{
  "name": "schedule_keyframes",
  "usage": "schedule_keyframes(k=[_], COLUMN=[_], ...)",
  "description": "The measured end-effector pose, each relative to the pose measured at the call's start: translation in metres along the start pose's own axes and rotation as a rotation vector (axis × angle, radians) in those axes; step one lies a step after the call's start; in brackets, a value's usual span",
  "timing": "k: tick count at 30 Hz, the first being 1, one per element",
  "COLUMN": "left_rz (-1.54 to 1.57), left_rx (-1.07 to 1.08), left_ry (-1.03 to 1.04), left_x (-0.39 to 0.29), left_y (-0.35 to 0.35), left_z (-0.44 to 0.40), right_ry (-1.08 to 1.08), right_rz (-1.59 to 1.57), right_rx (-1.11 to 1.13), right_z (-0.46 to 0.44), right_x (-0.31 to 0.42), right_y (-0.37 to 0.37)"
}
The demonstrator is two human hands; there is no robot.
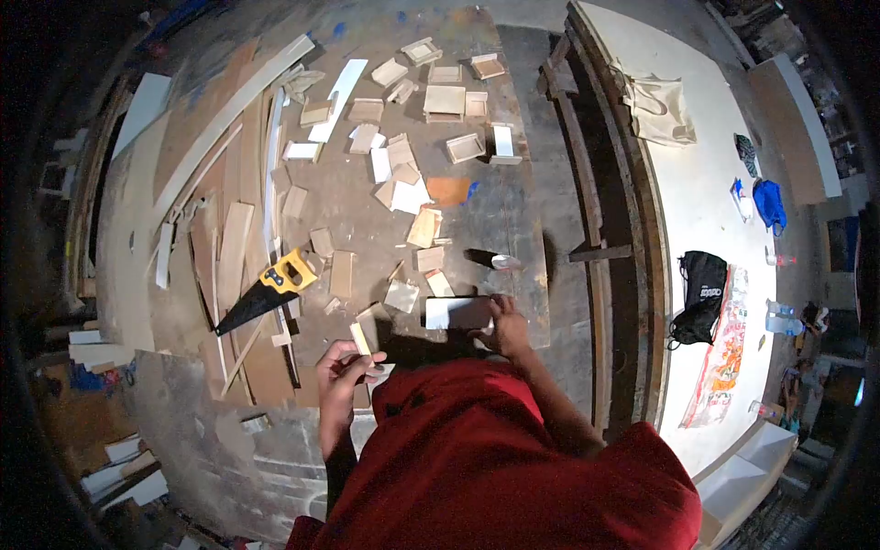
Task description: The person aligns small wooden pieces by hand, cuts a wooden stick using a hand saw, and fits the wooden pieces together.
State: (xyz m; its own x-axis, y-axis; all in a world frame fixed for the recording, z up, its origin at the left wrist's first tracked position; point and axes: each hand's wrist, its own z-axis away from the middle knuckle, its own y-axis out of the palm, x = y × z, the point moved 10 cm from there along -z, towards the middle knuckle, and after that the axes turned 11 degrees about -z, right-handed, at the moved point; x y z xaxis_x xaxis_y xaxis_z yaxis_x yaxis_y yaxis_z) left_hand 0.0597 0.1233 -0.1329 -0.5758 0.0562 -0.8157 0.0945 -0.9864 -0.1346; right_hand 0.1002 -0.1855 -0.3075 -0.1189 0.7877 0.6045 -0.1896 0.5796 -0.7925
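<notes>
Near the table's front edge, my left hand (339, 371) pinches a small pale wood strip (359, 337) that stands up from the fingers. A small whitish piece (381, 370) shows beside its fingertips; I cannot tell whether the hand holds that too. My right hand (507, 328) is closed round the right end of a white rectangular board (449, 313), whose underside is hidden in shadow. Just beyond the board lie a narrow light block (439, 283) and a pale square piece (401, 295).
A yellow-handled handsaw (266, 287) lies left of my hands, beside long wood strips (236, 243). Several small wooden trays (466, 148) and offcuts are scattered farther back. A cup-like object (504, 262) stands near the right edge. Another white-topped table (678, 192) holds bags.
</notes>
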Motion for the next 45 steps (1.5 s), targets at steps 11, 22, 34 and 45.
schedule_keyframes(k=[11, 22, 34, 45], left_rz=[0.059, -0.081, -0.282, -0.262], left_rx=[-0.124, -0.294, -0.262, -0.181], left_ry=[0.252, 0.423, 0.612, 0.716], left_x=[-0.039, -0.095, -0.114, -0.109], left_y=[0.026, 0.013, 0.023, -0.004], left_z=[0.013, 0.054, 0.099, 0.112], right_ry=[-0.224, 0.015, -0.226, -0.202], right_rz=[0.106, -0.765, -0.340, -0.809], right_rx=[0.340, 0.167, -0.290, -0.421], right_z=[-0.029, 0.030, 0.044, 0.069], right_x=[0.004, 0.064, 0.189, 0.223], right_y=[0.052, -0.135, -0.226, -0.215])
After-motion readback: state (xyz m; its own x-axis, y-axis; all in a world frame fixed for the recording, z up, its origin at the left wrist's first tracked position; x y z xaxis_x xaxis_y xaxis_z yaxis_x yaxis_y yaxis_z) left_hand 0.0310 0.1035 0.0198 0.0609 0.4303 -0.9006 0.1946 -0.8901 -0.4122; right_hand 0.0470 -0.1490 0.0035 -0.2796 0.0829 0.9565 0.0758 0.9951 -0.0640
